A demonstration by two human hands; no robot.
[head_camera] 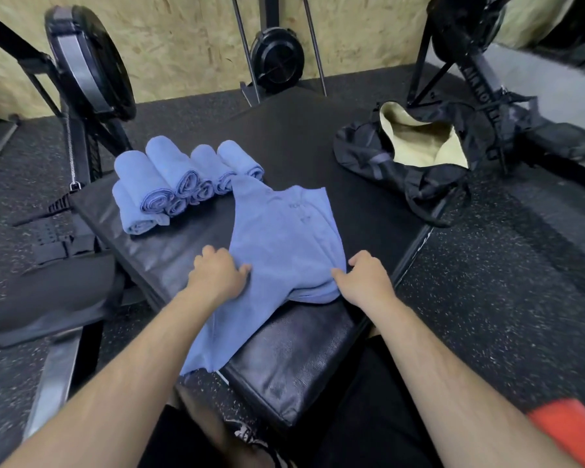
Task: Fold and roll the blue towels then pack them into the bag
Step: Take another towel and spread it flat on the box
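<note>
A loose blue towel (pixel 284 238) lies partly folded on the black mat (pixel 169 244), its near corner hanging over the mat's front edge. My left hand (pixel 215 273) grips the towel's left edge with curled fingers. My right hand (pixel 367 276) pinches the bunched right edge. Behind and to the left, several rolled blue towels (pixel 179 184) are stacked on the mat. The black bag (pixel 402 157) lies open at the far right of the mat, showing a pale lining and nothing inside that I can see.
Rowing machines stand around: one at the left (pixel 85 69), one at the back centre (pixel 277 59), one at the right (pixel 480 72). Speckled rubber floor (pixel 487 282) surrounds the mat. My knees in black shorts are at the bottom.
</note>
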